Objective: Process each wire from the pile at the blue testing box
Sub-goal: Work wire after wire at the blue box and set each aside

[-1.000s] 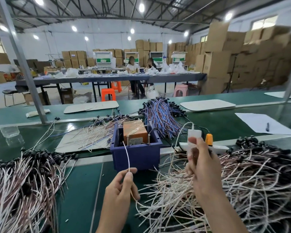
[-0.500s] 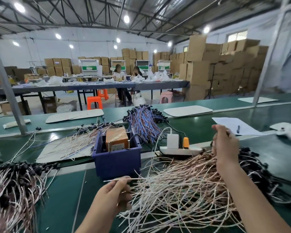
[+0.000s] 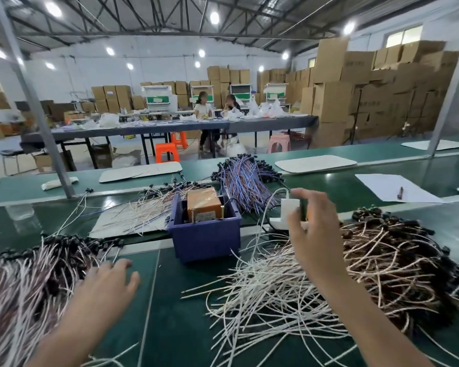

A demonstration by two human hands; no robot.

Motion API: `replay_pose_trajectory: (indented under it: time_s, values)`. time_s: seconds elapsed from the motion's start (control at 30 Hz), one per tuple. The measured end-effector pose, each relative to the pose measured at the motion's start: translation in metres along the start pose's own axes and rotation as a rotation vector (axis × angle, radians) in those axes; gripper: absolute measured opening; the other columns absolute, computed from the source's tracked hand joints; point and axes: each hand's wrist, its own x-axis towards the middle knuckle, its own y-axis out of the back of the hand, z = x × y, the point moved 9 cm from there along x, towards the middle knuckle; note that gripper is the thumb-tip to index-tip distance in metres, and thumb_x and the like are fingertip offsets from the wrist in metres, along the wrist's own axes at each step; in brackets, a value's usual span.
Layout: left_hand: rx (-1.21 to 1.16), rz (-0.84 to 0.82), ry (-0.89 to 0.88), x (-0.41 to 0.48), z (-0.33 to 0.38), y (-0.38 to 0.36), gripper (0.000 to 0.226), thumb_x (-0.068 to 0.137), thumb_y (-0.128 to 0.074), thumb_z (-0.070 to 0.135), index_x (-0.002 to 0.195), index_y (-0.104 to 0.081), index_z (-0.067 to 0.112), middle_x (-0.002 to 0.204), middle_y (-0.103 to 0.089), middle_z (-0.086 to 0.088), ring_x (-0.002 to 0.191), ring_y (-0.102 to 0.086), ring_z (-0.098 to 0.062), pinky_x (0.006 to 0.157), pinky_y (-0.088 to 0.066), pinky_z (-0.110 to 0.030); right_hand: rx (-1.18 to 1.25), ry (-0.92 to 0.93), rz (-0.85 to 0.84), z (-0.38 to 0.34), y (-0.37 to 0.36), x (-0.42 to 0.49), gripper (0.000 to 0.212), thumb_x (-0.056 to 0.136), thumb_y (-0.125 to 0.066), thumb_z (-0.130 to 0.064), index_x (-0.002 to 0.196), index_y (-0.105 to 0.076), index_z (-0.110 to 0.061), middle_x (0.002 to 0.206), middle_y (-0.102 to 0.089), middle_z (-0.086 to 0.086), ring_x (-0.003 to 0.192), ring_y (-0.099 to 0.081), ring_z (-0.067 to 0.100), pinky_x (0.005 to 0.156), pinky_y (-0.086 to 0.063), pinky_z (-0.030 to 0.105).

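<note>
the left hand (image 3: pixel 109 284) lies low over the green table (image 3: pixel 170 327), fingers straight and spread, holding nothing. its fingertips are at the edge of the left heap of wires (image 3: pixel 24 287). the right hand (image 3: pixel 313 234) is raised above the pile of wires (image 3: pixel 289 300), fingers loosely bent; whether it pinches anything cannot be told. between the two heaps a bare strip of table runs up to the blue testing box (image 3: pixel 204 239), which stands mid-table with an orange block (image 3: pixel 203 202) inside. just behind the right hand sits a white plug (image 3: pixel 289 207). a blue-purple bundle (image 3: pixel 244 181) lies beyond the box. far off are a long table (image 3: pixel 170 125) and stacked cartons (image 3: pixel 368 83) under a steel roof. half a second ago the left hand pinched one white wire, and the right hand was farther right.
</note>
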Motion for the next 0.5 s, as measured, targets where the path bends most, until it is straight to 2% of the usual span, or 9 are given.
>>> replay_pose_trajectory:
  time_s: [0.1,0.23,0.33,0.4,0.5]
  values:
    - [0.203,-0.102,0.089,0.0,-0.043,-0.008,0.047,0.103,-0.034,0.048,0.141,-0.044,0.023,0.139,-0.052,-0.004,0.127,-0.05,-0.021,0.105,-0.043,-0.04,0.046,0.084,-0.219,-0.038,-0.06,-0.044,0.029,0.097,-0.049,-0.024,0.125,-0.056,-0.022,0.117,-0.057,-0.005,0.11,-0.05,0.007,0.101,-0.04,0.024]
    - [0.304,-0.132,0.02,-0.009,-0.06,-0.02,0.037,0.104,-0.036,0.045,0.129,-0.053,0.024,0.128,-0.059,0.002,0.118,-0.057,-0.015,0.1,-0.048,-0.035,0.052,0.09,-0.401,-0.06,-0.118,-0.088,0.029,0.097,-0.053,-0.023,0.125,-0.06,-0.023,0.114,-0.06,-0.006,0.1,-0.059,0.015,0.09,-0.051,0.031]
    - [0.289,-0.078,-0.004,-0.013,-0.065,-0.022,0.032,0.105,-0.036,0.044,0.122,-0.057,0.027,0.123,-0.061,0.006,0.112,-0.059,-0.013,0.095,-0.047,-0.033,0.047,-0.017,-0.523,-0.047,-0.144,-0.116,0.028,0.099,-0.052,-0.027,0.126,-0.058,-0.029,0.118,-0.058,-0.009,0.094,-0.062,0.013,0.084,-0.051,0.03]
    - [0.296,-0.013,0.006,-0.009,-0.066,-0.018,0.033,0.105,-0.037,0.044,0.117,-0.059,0.025,0.121,-0.064,0.005,0.11,-0.06,-0.015,0.092,-0.049,-0.031,-0.007,-0.012,-0.577,-0.042,-0.152,-0.129,0.028,0.1,-0.052,-0.028,0.127,-0.058,-0.031,0.119,-0.058,-0.01,0.089,-0.063,0.012,0.082,-0.049,0.028]
    - [0.282,0.042,0.057,-0.001,-0.064,-0.019,0.034,0.104,-0.039,0.044,0.123,-0.057,0.022,0.126,-0.06,-0.002,0.115,-0.056,-0.019,0.094,-0.046,-0.033,0.006,-0.014,-0.577,-0.04,-0.154,-0.131,0.026,0.099,-0.053,-0.026,0.124,-0.06,-0.03,0.116,-0.058,-0.011,0.085,-0.062,0.011,0.08,-0.046,0.027]
